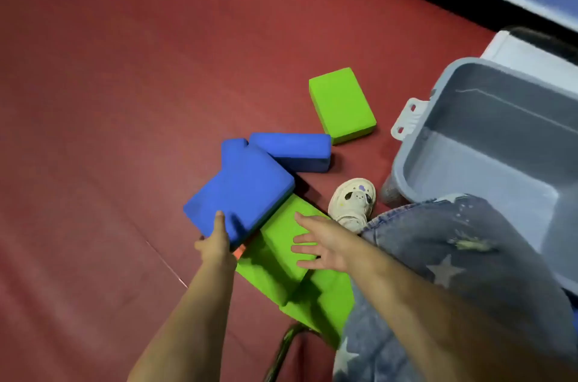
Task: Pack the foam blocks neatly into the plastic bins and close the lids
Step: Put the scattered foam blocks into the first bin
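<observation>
One corner only of the big blue foam block is being gripped by the left hand, so it could be slipping or tipping off the green foam blocks underneath. The right hand is lying open on those blocks, and the empty grey plastic bin is waiting nearby.

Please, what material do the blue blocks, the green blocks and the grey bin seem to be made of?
Blue block in the left hand: probably foam, with a matte, faintly textured face and rounded edges. Green block lying apart on the floor: seemingly the same matte foam, no shine. Grey bin: looks like moulded plastic, with smooth, slightly glossy walls, a rolled rim and a pale latch.
</observation>
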{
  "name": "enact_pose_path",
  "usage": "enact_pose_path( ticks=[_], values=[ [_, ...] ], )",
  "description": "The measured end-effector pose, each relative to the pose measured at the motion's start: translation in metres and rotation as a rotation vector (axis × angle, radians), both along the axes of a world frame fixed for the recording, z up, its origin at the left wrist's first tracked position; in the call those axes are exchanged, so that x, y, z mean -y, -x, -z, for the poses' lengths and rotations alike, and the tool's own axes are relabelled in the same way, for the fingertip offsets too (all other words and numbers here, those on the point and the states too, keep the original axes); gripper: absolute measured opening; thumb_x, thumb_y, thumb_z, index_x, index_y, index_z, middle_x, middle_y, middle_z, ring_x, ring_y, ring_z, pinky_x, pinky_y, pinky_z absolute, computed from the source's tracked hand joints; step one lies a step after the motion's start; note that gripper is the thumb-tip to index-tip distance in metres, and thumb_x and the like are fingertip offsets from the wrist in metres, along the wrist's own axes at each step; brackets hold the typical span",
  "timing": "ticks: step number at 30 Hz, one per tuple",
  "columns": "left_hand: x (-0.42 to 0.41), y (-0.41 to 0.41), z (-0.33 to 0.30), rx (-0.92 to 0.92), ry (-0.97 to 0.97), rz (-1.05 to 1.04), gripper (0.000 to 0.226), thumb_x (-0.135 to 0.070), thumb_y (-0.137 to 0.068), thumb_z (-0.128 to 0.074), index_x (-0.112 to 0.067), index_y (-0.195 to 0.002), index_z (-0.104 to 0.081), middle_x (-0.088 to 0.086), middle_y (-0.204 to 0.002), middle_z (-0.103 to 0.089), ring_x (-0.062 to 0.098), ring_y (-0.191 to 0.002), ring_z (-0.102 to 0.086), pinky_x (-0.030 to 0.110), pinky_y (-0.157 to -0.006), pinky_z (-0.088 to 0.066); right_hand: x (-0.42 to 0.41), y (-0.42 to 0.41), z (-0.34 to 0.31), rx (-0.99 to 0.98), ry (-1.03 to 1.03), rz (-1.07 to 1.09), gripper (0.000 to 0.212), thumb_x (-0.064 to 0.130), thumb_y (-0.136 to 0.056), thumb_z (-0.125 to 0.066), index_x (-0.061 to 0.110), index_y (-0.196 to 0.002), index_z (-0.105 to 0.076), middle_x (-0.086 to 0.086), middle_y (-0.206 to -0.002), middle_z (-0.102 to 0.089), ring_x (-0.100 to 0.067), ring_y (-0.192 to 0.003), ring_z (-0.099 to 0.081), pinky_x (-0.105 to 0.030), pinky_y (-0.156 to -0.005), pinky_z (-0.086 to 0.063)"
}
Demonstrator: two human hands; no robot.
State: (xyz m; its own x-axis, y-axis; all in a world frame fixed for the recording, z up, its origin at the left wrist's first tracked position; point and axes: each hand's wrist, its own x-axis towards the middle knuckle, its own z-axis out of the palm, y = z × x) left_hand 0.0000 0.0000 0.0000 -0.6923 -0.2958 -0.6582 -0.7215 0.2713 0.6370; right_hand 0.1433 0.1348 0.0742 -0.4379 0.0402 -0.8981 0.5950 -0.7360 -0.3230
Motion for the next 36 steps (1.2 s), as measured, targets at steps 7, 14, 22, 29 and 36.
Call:
enact_pose_path(
  ticks=[7, 14, 22, 29, 36],
  values=[
    [0.016, 0.009, 0.022, 0.199, -0.335, -0.083, 0.076, -0.021, -0.086, -0.069, -0.028, -0.146, -0.024, -0.003, -0.125, -0.057, 0.020, -0.096, -0.064, 0.032, -0.066, -0.051, -0.025, 0.025, 0.014, -0.002, 0.062, 0.084, 0.060, 0.049, -0.087, -0.060, 0.026, -0.137, -0.037, -0.013, -0.135, -0.047, -0.024, -0.109, -0.058, -0.050, -0.089, -0.050],
    [0.014, -0.031, 0.000, 0.197, -0.499, -0.047, 0.070, -0.025, -0.086, -0.068, -0.045, -0.140, -0.027, -0.004, -0.103, -0.063, 0.015, -0.082, -0.059, 0.033, -0.070, -0.049, 0.005, 0.020, 0.022, 0.117, -0.021, -0.145, 0.087, 0.055, -0.081, -0.064, 0.039, -0.149, -0.012, -0.008, -0.153, -0.027, -0.033, -0.132, -0.040, -0.053, -0.095, -0.045],
    [-0.030, -0.081, -0.039, 0.197, -0.859, -0.043, 0.044, -0.032, -0.092, -0.058, -0.031, -0.134, -0.046, -0.001, -0.123, -0.064, 0.023, -0.102, -0.063, 0.052, -0.083, -0.053, 0.007, 0.021, 0.014, -0.077, -0.263, 0.058, 0.095, 0.042, -0.079, -0.072, 0.047, -0.145, -0.003, 0.024, -0.128, -0.054, -0.023, -0.104, -0.064, -0.049, -0.078, -0.051],
    [-0.062, -0.067, -0.033, 0.360, -0.861, 0.326, 0.043, -0.045, -0.093, -0.052, -0.023, -0.130, -0.052, 0.005, -0.116, -0.062, 0.020, -0.106, -0.060, 0.039, -0.083, -0.054, -0.032, 0.026, -0.002, -0.057, -0.897, 0.172, 0.123, 0.034, -0.065, -0.081, 0.029, -0.151, 0.007, -0.002, -0.148, -0.032, -0.016, -0.131, -0.042, -0.031, -0.107, -0.038],
    [-0.023, 0.015, 0.040, -0.129, 0.304, 0.550, 0.060, -0.032, -0.082, -0.071, 0.000, -0.127, -0.049, 0.023, -0.124, -0.052, 0.036, -0.118, -0.051, 0.042, -0.101, -0.040, -0.049, 0.013, 0.013, 0.080, -1.327, -0.195, 0.106, 0.039, -0.071, -0.073, 0.054, -0.142, 0.004, -0.008, -0.120, -0.039, -0.030, -0.110, -0.049, -0.043, -0.101, -0.041]
  ],
)
